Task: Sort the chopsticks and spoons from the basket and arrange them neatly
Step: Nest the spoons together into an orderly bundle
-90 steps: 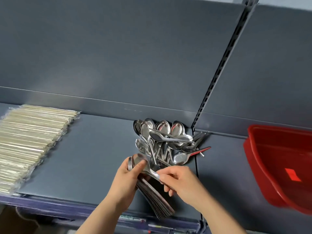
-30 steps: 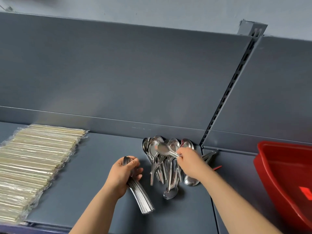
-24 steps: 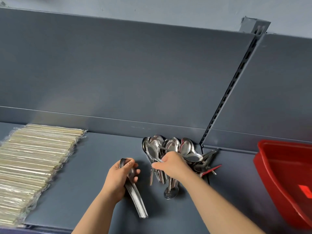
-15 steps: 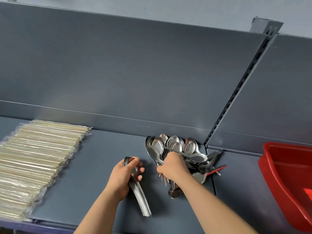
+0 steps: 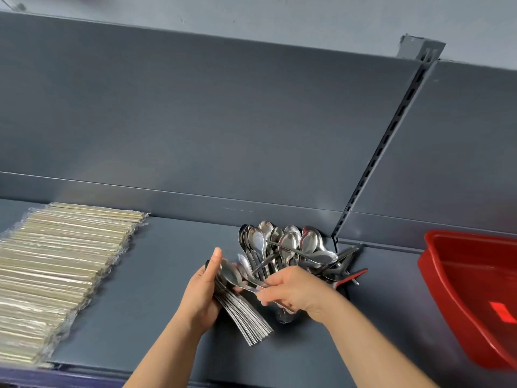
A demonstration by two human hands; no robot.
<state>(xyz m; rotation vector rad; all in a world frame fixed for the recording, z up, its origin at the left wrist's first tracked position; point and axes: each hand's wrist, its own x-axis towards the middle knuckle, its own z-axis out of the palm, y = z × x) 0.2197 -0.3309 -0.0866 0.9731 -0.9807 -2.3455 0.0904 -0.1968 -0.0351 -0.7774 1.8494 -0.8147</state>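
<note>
Over on the left the wrapped chopsticks [image 5: 60, 271] are already laid out in a tidy overlapping row on the grey metal shelf [image 5: 156, 275], so that half looks sorted. Middle of the shelf, the left hand [image 5: 200, 295] is wrapped around a nested stack of spoons [image 5: 243, 312], handles fanning out toward the front edge, thumb up. The right hand [image 5: 293, 291] is pinching one spoon [image 5: 233, 274] by the handle, bowl right at the top of that stack, so I'd say it's mid-stacking: next it needs to seat that bowl into the others, then grab another. Just behind is the loose spoon pile [image 5: 282, 247], jumbled against the back panel. Far right, the red basket [image 5: 472, 292] sits tilted, looks emptied from here. Plain grey shelving, pale wall above.
</note>
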